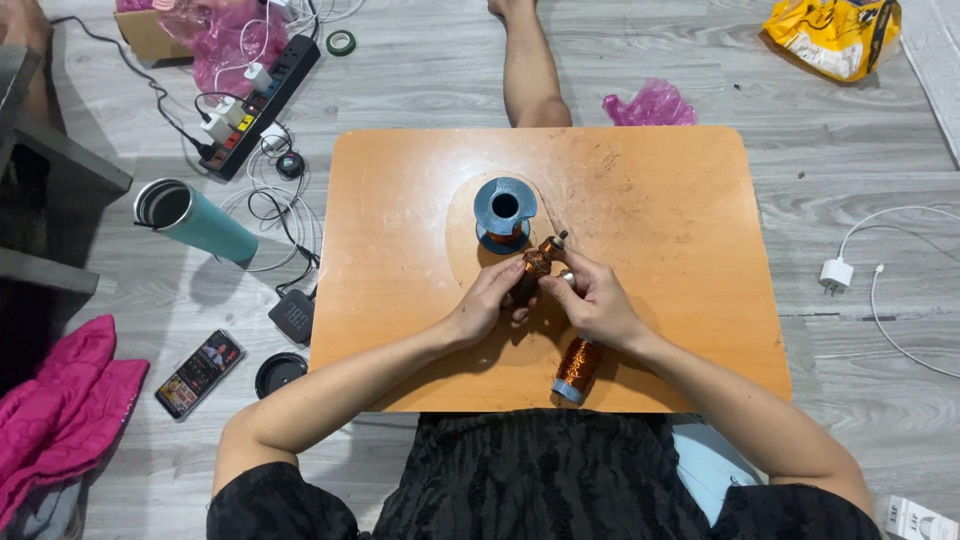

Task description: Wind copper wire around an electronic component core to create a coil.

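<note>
On the orange table (680, 330) we see the left hand (485, 305) and right hand (592, 300) both pinching a small copper coil (535, 265) between them, near a blue spool (504, 213).

At the upper right of the frame we see a crumpled yellow-and-orange plastic package (833, 35) lying on the grey floor. At the lower left, a smartphone (199, 373) lies flat beside the pink cloth, its screen lit with a colourful picture. Just right of it, by the table's left edge, sits a small dark device with a dim display (293, 315). At the lower right corner we find a small white box (917, 520), partly cut off. At the upper left corner, a brown cardboard box (148, 38) holds pink plastic.
</note>
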